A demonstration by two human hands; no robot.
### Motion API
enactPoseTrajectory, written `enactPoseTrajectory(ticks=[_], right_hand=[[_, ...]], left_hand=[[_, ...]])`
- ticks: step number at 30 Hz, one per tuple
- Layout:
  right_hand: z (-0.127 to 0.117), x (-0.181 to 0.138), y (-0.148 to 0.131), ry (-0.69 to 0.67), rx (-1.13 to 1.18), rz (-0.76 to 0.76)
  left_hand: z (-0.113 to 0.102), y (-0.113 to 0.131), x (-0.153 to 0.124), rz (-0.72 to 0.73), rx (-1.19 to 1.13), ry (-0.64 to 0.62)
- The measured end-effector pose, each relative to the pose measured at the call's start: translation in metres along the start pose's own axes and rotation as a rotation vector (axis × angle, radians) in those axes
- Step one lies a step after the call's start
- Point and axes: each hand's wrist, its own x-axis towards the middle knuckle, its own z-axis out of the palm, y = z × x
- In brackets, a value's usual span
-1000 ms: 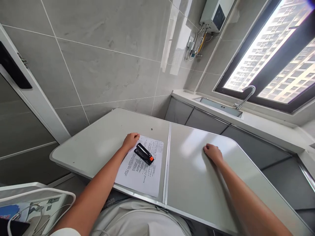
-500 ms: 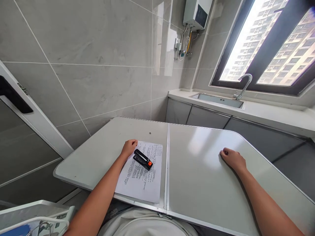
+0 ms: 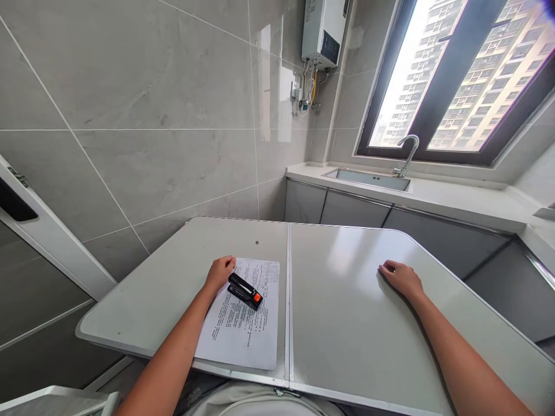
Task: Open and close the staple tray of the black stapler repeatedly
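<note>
My left hand rests curled on the table at the top left corner of a printed sheet of paper. It touches or slightly covers that corner, and I see nothing gripped in it. On the sheet, just right of this hand, lies a black stapler with an orange part at its near right end. My right hand lies on the right half of the table, fingers loosely curled in and nothing visible inside them.
The pale folding table has a metal seam down its middle. A small dark speck lies behind the sheet. Beyond stand a counter with a sink, a faucet and grey cabinets. A door is at left.
The view has tilted up and turned slightly right, so everything on the table appears lower and further left. Both hands, the stapler and the paper keep their places on the table.
</note>
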Motion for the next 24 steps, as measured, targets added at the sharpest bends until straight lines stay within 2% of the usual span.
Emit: enactPoseTrajectory(ticks=[24], right_hand=[[-0.0024, -0.0014, -0.0015, -0.035, -0.005, 0.005]], left_hand=[[0.0005, 0.0024, -0.0051, 0.014, 0.03, -0.006]])
